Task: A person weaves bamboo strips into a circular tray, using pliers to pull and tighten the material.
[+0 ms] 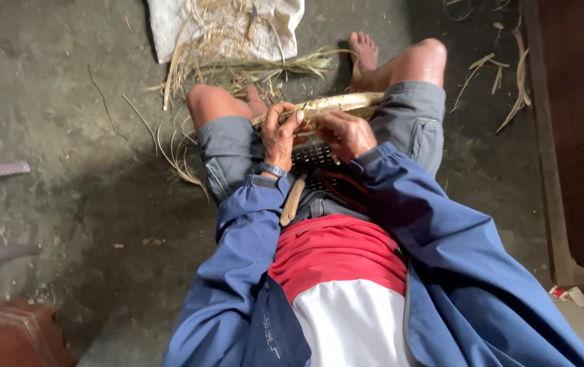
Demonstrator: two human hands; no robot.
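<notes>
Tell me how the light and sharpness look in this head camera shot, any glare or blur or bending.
Head view: dim, soft light, dark toward the right edge; mild shine on the raised knee; left hand and right hand on the pale stalk are slightly soft; wide-angle stretch enlarges the blue jacket near the lens.

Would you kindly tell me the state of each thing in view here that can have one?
Left hand: closed around the pale rim.
Right hand: gripping the rim from the other side.
Pale rim: curved, lying across the knees, held by both hands.
Dark woven piece: resting on the lap under the hands.
Wooden handle: lying on the lap, untouched.
Sack: flat on the floor, strewn with dry fibres.
Jacket: worn open.
</notes>
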